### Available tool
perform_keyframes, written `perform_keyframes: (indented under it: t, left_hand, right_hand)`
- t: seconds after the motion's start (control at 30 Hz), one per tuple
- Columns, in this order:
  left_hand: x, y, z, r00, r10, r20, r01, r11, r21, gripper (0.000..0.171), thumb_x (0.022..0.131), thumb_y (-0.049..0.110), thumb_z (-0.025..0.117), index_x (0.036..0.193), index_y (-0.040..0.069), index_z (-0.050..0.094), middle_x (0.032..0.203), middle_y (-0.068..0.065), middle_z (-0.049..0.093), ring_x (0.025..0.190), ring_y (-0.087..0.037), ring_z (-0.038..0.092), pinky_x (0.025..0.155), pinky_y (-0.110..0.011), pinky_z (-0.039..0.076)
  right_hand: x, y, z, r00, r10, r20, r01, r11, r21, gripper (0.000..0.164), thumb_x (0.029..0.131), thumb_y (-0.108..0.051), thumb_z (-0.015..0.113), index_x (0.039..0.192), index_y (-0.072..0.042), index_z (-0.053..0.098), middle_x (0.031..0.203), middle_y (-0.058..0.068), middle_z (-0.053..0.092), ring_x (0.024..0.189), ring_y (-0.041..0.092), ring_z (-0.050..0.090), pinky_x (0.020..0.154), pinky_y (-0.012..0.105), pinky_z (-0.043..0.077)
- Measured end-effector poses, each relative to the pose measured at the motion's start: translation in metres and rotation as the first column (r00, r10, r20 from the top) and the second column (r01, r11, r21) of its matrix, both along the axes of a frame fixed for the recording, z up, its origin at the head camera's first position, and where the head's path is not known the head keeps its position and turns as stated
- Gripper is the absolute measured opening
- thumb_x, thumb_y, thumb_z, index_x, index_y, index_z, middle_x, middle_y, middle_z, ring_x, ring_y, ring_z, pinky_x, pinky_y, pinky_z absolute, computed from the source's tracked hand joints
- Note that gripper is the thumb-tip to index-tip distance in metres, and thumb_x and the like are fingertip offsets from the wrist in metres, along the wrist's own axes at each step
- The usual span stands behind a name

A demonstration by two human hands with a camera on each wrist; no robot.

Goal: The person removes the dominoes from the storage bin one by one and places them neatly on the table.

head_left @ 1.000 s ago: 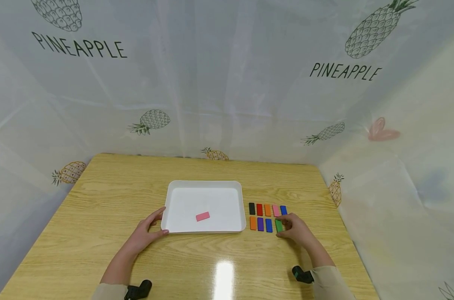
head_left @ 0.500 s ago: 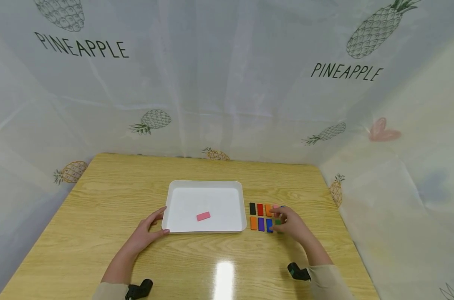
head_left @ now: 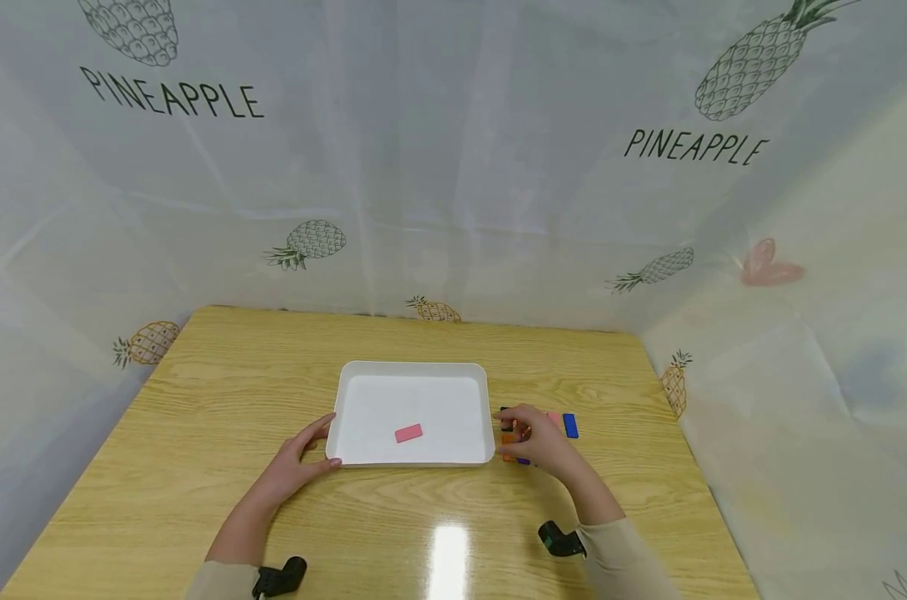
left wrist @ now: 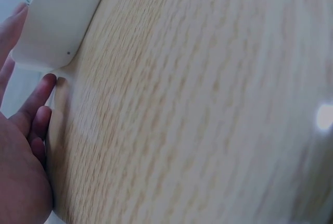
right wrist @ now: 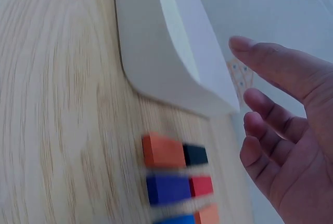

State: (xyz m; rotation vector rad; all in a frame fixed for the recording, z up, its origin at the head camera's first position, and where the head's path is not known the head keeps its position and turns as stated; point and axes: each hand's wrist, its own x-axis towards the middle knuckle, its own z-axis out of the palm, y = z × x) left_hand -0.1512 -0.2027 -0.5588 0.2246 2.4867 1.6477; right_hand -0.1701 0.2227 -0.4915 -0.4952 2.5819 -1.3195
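Note:
My left hand (head_left: pixel 287 467) rests at the left side of a white tray (head_left: pixel 416 369), thumb at the front corner and fingers spread along the wall. A flat pink block (head_left: pixel 408 433) lies inside, slightly tilted. By the tray's right wall, my right hand (head_left: pixel 539 442) hovers over the coloured blocks, thumb and fingers apart. The right wrist view shows nothing between them. Under this hand, that view shows an orange block (right wrist: pixel 165 152), a black one (right wrist: pixel 195 154), a purple one (right wrist: pixel 169 189) and a red one (right wrist: pixel 201 186). From above, the hand hides much of the group.
A blue block (head_left: pixel 570 426) and part of a pink one (head_left: pixel 554 419) show beyond the right hand. All lie on a wooden table (head_left: pixel 258 358). Pineapple-print sheeting (head_left: pixel 453 167) hangs behind and along the sides. Black wrist devices (head_left: pixel 279 579) sit at both cuffs.
My right hand has moved left from the green block, across the rows, to the tray's right wall. The left hand, the tray and the pink block inside stay put.

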Motion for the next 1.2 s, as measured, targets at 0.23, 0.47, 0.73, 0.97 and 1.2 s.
perform_keyframes:
  t: [0.23,0.47,0.73,0.97,1.2]
  left_hand:
    - [0.0,-0.001,-0.002,1.0,-0.006,-0.028,0.006,1.0,0.008,0.078,0.081,0.015,0.081,0.148,0.007,0.041,0.134,-0.026,0.052,0.126,-0.042,0.043,0.102,-0.058,0.032]
    - [-0.001,-0.002,-0.005,1.0,0.01,-0.023,-0.01,1.0,-0.014,0.081,0.079,0.017,0.083,0.148,0.009,0.041,0.133,-0.024,0.053,0.124,-0.041,0.043,0.102,-0.057,0.032]
    - [-0.001,-0.002,-0.007,0.998,-0.005,-0.061,0.003,1.0,-0.031,0.082,0.077,0.018,0.084,0.147,0.008,0.042,0.13,-0.024,0.056,0.123,-0.042,0.045,0.101,-0.057,0.034]
    - [-0.001,-0.003,-0.009,0.997,-0.011,-0.071,0.009,1.0,-0.024,0.081,0.078,0.019,0.084,0.147,0.008,0.042,0.131,-0.025,0.055,0.124,-0.043,0.045,0.101,-0.058,0.034]
    - [-0.001,-0.003,-0.007,0.998,-0.003,-0.066,0.002,1.0,-0.021,0.081,0.078,0.018,0.083,0.147,0.009,0.042,0.133,-0.026,0.054,0.124,-0.044,0.044,0.101,-0.059,0.034]
  right_hand:
    - [0.0,-0.03,-0.004,0.998,0.019,0.056,-0.015,0.996,-0.083,0.047,0.081,-0.011,0.08,0.124,0.0,0.064,0.109,0.021,0.058,0.074,0.018,0.049,0.06,0.024,0.043]
    - [-0.004,-0.059,-0.011,0.998,0.035,0.047,-0.03,0.995,-0.099,0.044,0.083,-0.008,0.079,0.124,-0.001,0.064,0.109,0.018,0.061,0.079,0.019,0.055,0.073,0.03,0.047]
    - [-0.008,-0.088,-0.013,0.996,-0.021,0.089,0.034,0.987,-0.156,0.048,0.079,-0.007,0.081,0.123,0.001,0.064,0.107,0.02,0.062,0.079,0.016,0.056,0.064,0.025,0.046]
    - [-0.013,-0.108,-0.021,0.992,-0.046,0.122,0.063,0.988,-0.142,0.047,0.078,-0.007,0.082,0.122,0.0,0.065,0.104,0.012,0.065,0.08,0.015,0.056,0.066,0.025,0.047]
    - [-0.02,-0.122,-0.032,0.977,-0.132,0.169,0.151,0.983,-0.104,0.041,0.077,-0.003,0.081,0.116,-0.003,0.069,0.101,0.01,0.065,0.076,0.016,0.051,0.063,0.025,0.043]
